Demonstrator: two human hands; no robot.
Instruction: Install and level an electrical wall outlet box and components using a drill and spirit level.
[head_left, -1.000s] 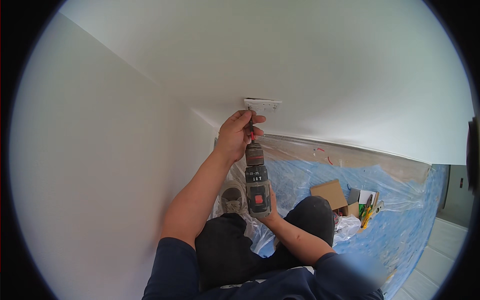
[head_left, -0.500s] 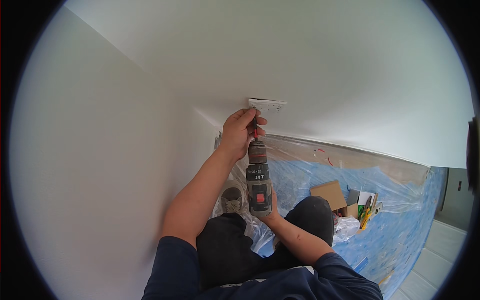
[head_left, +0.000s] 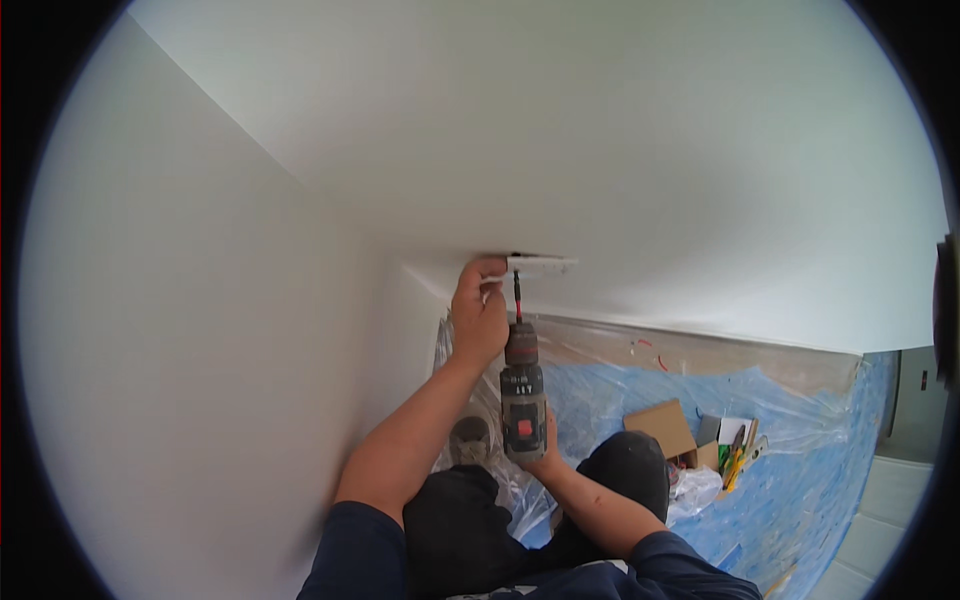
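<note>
A white wall plate [head_left: 541,265] sits against the wall low down, with a dark gap along its top edge. My left hand [head_left: 480,315] is closed at the plate's left end, its fingers bent and gripping that edge. My right hand [head_left: 549,445] holds a grey and black cordless drill [head_left: 523,405] from below; the drill's body hides most of its fingers. A long driver bit [head_left: 518,292] with a red band runs from the chuck up to the left part of the plate. Whether its tip sits in a screw is too small to tell.
White walls meet in a corner at my left. Clear plastic sheeting [head_left: 700,365] and blue floor covering [head_left: 610,395] lie below. To the right are an open cardboard box [head_left: 662,428], several hand tools [head_left: 738,455] and a crumpled plastic bag [head_left: 694,488]. My shoe [head_left: 469,440] is near the left wall.
The view has tilted, so everything sits lower. My left hand has let go of the driver bit and shifted to the plate's left edge. The drill stays pointed at the plate.
</note>
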